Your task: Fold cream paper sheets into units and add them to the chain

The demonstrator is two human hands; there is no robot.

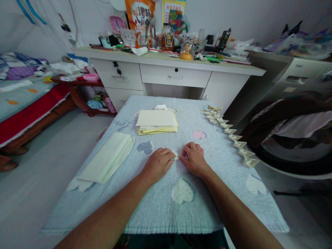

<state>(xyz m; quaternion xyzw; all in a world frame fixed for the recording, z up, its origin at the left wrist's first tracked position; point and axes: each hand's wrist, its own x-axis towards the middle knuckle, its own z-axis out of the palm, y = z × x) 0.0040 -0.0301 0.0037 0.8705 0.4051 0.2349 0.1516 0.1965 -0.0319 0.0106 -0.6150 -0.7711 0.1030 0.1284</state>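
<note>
The 2 hands are meeting at a small folded paper piece (pixel 175 155), which is lying between them near the middle of the cloth-covered desk (pixel 153 214). The left hand (pixel 160 163) is holding the piece's left end in a narrow grip, thumb and fingers drawn together. The right hand (pixel 194 158) is touching its right end with curled fingers; I cannot tell whether that grip is pinching the paper. Beyond them, a stack of paper sheets (pixel 155 118) is resting on the desk, cream on top and yellower below. To the left, a folded sheaf of pale paper (pixel 103 159) is lying aslant. Along the right side, a row of pointed folded-paper units (pixel 235 137) is running diagonally.
</note>
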